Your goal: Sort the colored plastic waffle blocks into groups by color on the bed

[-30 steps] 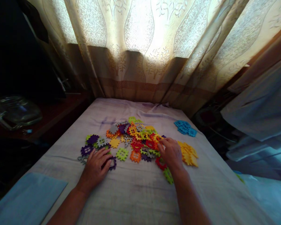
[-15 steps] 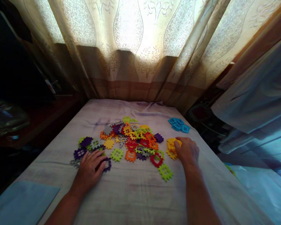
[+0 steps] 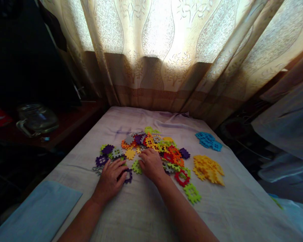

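My left hand [image 3: 111, 177] lies flat on the near left part of the plastic building pieces, fingers spread, beside a purple frame piece [image 3: 128, 175] and a purple window piece [image 3: 101, 160]. My right hand [image 3: 153, 164] reaches over the front of the mixed pile, thumb apart from the fingers, nothing visibly held. It partly covers a lime green piece [image 3: 136, 167]. A yellow piece [image 3: 130, 154] sits just left of its fingertips. Red frame [image 3: 182, 177] and orange pieces [image 3: 175, 153] lie to its right.
Yellow pieces [image 3: 208, 169] form a separate heap at the right, with blue pieces [image 3: 208, 140] heaped behind them. A light blue sheet [image 3: 37, 211] lies at the front left. A glass jug [image 3: 37, 119] stands on the side table. Curtains [image 3: 151, 77] hang behind.
My right hand has moved left from the yellow heap to the mixed pile, leaving the yellow pieces uncovered. My left hand stays on its pieces. The view has turned slightly left.
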`<state>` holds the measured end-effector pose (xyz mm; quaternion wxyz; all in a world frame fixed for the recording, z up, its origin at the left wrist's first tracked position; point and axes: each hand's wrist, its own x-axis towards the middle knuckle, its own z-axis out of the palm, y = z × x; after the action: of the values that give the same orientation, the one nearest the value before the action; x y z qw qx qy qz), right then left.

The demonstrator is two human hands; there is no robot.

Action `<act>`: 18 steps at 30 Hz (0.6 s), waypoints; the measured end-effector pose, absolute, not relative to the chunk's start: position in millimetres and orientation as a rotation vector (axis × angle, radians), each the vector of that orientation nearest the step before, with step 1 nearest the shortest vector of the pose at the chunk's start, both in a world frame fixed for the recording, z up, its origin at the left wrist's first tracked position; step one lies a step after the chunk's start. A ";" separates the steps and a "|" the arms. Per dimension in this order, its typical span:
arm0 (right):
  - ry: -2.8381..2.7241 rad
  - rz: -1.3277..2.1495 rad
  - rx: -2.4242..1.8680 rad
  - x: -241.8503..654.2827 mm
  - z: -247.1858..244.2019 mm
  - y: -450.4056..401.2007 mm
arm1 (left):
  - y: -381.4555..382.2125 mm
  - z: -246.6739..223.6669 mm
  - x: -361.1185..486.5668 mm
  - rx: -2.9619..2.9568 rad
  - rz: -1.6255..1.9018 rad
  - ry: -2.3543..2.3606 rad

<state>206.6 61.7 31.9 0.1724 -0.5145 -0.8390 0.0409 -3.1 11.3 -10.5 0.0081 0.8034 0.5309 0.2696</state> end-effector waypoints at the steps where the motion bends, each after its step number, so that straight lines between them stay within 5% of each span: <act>1: -2.413 0.132 -1.426 198.7 31.9 64.7 | 11.0 -10.0 -2.7 2.511 0.838 1.661; 18: -2.476 0.150 -1.495 170.4 25.9 86.4 | 8.7 -8.8 -1.4 2.496 0.832 1.671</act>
<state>170.4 86.4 25.9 0.1226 -0.5123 -0.8485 0.0513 -1.4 8.7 -8.8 0.0127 0.8008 0.5361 0.2668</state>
